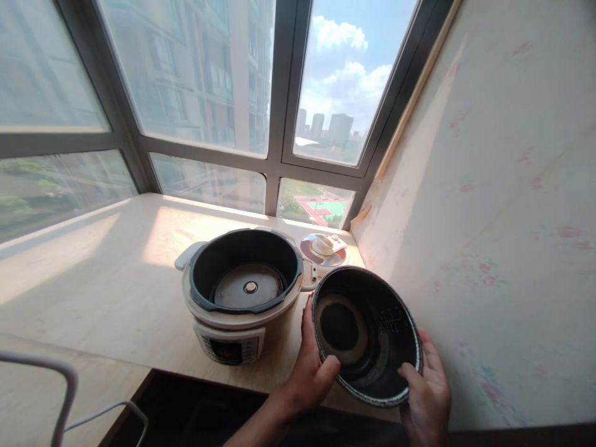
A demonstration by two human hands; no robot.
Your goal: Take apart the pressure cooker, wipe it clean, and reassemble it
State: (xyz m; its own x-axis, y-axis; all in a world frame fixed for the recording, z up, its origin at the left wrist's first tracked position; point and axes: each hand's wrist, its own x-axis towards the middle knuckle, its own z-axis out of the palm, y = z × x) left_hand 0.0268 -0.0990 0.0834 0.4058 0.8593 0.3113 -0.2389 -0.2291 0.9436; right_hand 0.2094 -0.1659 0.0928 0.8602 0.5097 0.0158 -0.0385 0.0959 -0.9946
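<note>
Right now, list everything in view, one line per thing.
inner pot: one, black, tilted toward the camera, held right of the cooker
cooker: one, cream with dark open cavity, on the counter
lid: one, cream and dark red, behind the cooker by the wall
counter: one, light wood, under the window
window: dark frame, several panes, behind the counter
wall: pale, faint pink marks, at right
white bar: one, bottom left corner
left hand: on the pot's left rim
right hand: on the pot's right rim

One cooker (242, 292) — one pot (367, 335) — one lid (325, 247)
</note>
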